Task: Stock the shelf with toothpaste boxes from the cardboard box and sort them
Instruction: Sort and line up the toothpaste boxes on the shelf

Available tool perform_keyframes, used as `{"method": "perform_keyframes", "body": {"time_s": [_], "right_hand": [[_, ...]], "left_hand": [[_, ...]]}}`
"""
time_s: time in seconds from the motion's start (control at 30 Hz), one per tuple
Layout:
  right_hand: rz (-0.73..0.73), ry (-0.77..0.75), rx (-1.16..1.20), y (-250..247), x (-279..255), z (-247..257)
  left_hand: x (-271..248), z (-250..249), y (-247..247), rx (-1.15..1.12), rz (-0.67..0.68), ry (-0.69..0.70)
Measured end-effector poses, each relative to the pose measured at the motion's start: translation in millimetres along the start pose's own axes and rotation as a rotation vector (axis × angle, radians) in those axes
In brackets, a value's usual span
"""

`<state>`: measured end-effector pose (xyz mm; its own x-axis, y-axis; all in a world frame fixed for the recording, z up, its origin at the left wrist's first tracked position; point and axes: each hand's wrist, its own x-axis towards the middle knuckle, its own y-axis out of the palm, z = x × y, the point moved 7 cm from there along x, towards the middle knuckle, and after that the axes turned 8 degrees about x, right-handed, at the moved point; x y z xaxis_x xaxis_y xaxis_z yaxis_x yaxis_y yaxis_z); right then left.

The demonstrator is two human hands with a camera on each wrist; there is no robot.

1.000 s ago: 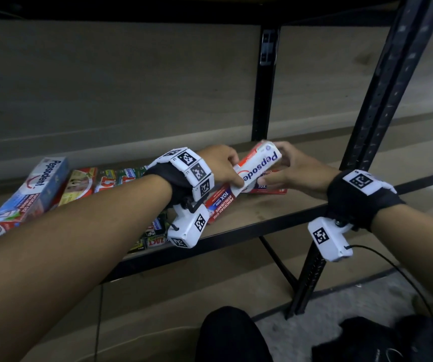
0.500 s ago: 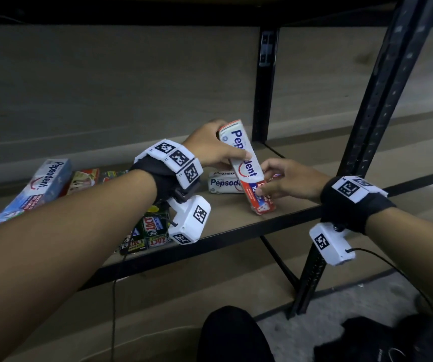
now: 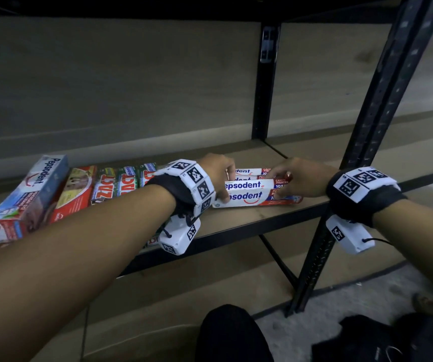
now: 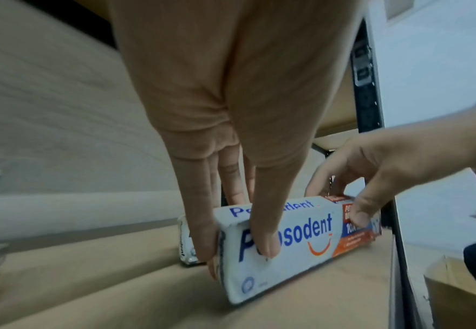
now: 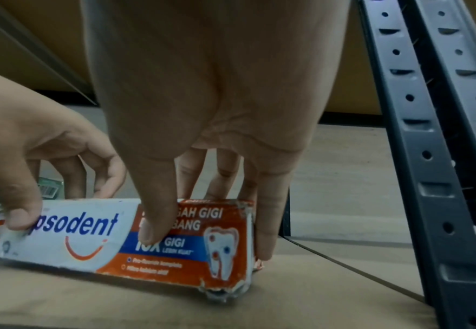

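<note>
A white-and-red Pepsodent toothpaste box (image 3: 255, 198) lies lengthwise on its long side on the tan wooden shelf board (image 3: 249, 220), near the front edge, and both hands hold it by its ends. The left hand (image 3: 216, 176) comes down from above onto the white end: its thumb presses the printed front face, and its fingers (image 4: 202, 222) reach down over the end and behind the carton, so the box is pinched between them. The right hand (image 3: 301, 178) holds the red end the same way, thumb on the front face over the red panel, fingers curled down behind and round the crumpled end flap. Just behind this carton lie more white-and-red Pepsodent cartons (image 3: 246, 171), side by side and parallel to it; whether they touch it is hard to tell. Further left on the same board a row of green-and-red Zact cartons (image 3: 121, 185) lies flat, and beyond them a pale blue Pepsodent carton (image 3: 37, 189) leans at a tilt across other boxes. A black perforated steel upright (image 3: 367, 142) stands at the shelf's right front corner.
</note>
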<state>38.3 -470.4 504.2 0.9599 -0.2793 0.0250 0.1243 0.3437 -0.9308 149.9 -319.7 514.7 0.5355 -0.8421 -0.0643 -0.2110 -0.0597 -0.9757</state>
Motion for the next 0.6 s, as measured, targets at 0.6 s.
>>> {"method": "perform_keyframes", "body": {"time_s": [0.6], "right_hand": [[-0.146, -0.038, 0.194, -17.2, 4.4, -16.6]], "left_hand": [[14.0, -10.5, -7.4, 0.197, 0.034, 0.088]]}}
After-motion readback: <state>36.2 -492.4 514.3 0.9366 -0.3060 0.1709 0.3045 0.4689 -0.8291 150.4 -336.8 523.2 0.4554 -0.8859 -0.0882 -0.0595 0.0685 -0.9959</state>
